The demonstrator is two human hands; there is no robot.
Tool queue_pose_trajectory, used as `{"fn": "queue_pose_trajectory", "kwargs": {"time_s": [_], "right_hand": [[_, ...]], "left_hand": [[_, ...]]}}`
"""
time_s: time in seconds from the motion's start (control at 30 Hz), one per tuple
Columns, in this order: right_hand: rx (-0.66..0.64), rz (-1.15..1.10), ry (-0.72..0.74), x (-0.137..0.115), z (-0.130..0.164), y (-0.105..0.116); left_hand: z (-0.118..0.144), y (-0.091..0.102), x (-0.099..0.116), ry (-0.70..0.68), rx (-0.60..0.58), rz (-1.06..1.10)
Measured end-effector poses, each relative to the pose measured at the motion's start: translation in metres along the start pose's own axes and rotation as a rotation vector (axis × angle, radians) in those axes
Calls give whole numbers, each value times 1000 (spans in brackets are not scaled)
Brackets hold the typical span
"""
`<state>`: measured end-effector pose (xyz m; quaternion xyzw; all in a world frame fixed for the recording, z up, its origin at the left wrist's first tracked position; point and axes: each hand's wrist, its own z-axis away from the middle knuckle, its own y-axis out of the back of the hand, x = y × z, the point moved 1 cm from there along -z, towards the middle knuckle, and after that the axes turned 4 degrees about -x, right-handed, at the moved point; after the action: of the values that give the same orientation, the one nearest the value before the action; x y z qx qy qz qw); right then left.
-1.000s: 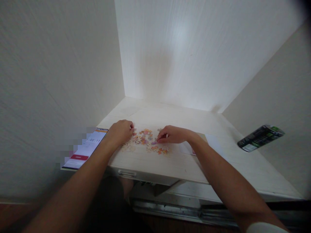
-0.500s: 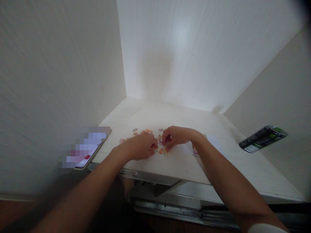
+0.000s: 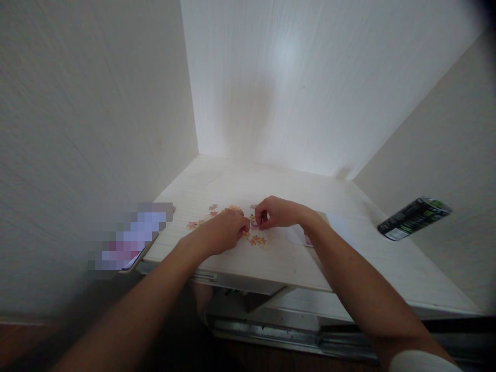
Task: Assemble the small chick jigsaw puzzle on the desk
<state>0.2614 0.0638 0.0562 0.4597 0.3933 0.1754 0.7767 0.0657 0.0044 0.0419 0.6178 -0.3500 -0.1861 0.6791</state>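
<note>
Knobbed, flat jigsaw pieces in soft orange and pink lie scattered over a pale, wood-grained desktop, around the left hand and right hand. Both hands' fingers are curled; whether they pinch any piece I cannot tell. A glossy black-and-green cylindrical can sits far right.

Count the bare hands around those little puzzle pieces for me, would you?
2: the left hand, over the puzzle pieces, and the right hand beside it, on the side toward the dark can. No other hand shows.
</note>
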Motion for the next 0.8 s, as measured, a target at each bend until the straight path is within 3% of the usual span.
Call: {"fn": "queue_pose_trajectory", "kwargs": {"time_s": [0.1,0.27,0.37,0.5,0.63,0.8], "right_hand": [[48,41,6,1,0,0],[-45,-25,-2,3,2,-1],[-4,-59,0,1,0,-1],[100,-98,72,-9,-7,-8],[46,-52,134,-18,-12,-19],[34,-13,171,-19,-12,-24]], "left_hand": [[0,1,-1,13,15,-4],[1,8,-5,75,29,-10],[4,16,-11,115,35,-5],[12,26,-22,125,-19,41],[20,34,-28,146,-78,25],[19,30,-18,118,-101,34]]}}
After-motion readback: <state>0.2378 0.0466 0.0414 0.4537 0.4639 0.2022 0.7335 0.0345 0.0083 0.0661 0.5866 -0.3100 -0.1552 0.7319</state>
